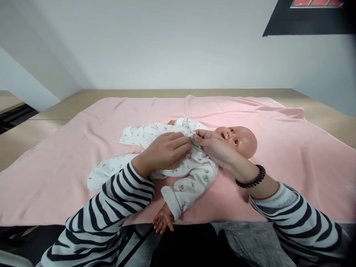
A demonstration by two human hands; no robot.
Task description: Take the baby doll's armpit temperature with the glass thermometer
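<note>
A baby doll [241, 141] lies on its back on a pink blanket [280, 163], head to the right. It wears a white printed romper [194, 178] with small coloured figures. Over the doll's chest, my left hand [169, 148] is closed, its fingertips pinching the romper's front. My right hand [210, 142] meets it from the right, thumb and fingers pinched on the cloth near the neck. Whatever fastening lies between the fingertips is too small to make out. One doll hand [164, 219] hangs over the blanket's near edge.
The blanket covers most of a light wooden table [69, 107], which stands against a white wall [178, 48]. A dark-framed window [308, 20] is at the upper right. Below the table's near edge, dark chair or table parts show at the lower left.
</note>
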